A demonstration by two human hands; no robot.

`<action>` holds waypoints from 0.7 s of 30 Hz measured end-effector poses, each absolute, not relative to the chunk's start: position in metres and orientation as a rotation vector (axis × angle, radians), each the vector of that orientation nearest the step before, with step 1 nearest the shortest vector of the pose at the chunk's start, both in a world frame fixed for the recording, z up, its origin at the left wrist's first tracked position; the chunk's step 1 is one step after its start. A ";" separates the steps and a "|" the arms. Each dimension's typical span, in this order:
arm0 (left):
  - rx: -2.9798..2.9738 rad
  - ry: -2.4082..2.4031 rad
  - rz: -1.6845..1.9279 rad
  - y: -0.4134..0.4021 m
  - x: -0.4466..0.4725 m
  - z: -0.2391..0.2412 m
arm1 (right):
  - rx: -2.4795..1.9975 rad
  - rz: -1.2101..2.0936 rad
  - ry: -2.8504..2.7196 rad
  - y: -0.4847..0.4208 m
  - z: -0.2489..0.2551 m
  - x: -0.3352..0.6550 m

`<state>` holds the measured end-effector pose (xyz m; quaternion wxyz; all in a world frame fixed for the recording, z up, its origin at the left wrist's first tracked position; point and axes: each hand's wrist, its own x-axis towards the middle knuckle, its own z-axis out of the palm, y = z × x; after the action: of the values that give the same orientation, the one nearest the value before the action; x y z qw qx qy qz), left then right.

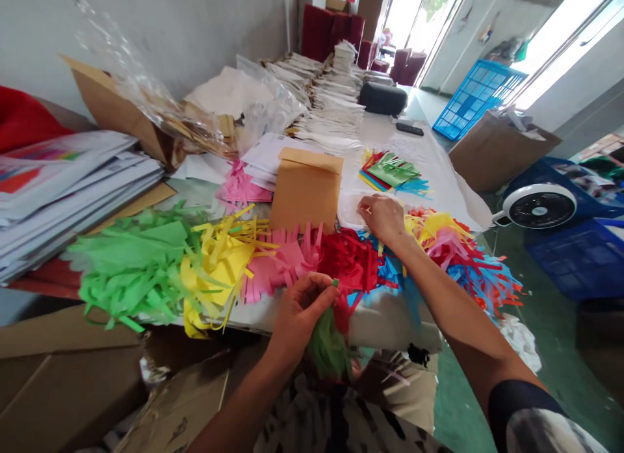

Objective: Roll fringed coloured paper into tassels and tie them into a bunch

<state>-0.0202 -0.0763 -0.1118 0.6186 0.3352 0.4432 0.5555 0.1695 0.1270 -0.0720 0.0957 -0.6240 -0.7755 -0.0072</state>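
Observation:
My left hand (299,310) is closed round a bunch of fringed paper strips (329,349), green and red, held just below the table's front edge. My right hand (383,219) reaches forward over the table, fingers pinched at the rim of a clear plastic tray (348,209); what it pinches is too small to name. Heaps of cut fringed paper lie along the table edge: green (131,264), yellow (219,264), pink (280,261), red (351,258), and a mixed heap (468,258) at the right. A brown paper envelope (306,190) stands behind them.
Stacks of printed sheets (63,186) lie at the left, and an open cardboard box (117,112) with crumpled plastic film. White paper piles (331,95) fill the far table. A small white fan (536,206), blue crates (475,95) and a cardboard box (497,147) stand at the right.

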 end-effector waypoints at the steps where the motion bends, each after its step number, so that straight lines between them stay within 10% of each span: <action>1: 0.776 1.025 1.283 -0.076 -0.020 -0.109 | -1.832 -0.015 -2.272 0.125 -0.070 0.173; 14: 1.243 1.221 1.487 -0.096 -0.006 -0.071 | -0.990 0.999 -1.696 -0.024 -0.041 0.186; 21: 1.387 1.221 1.396 -0.115 0.009 -0.063 | -1.032 0.820 -1.718 -0.084 -0.028 0.195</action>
<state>0.0087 -0.1150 -0.0630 0.4014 0.5485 0.4829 0.5521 0.1947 -0.0836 -0.0282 0.4690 -0.4209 -0.7007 0.3345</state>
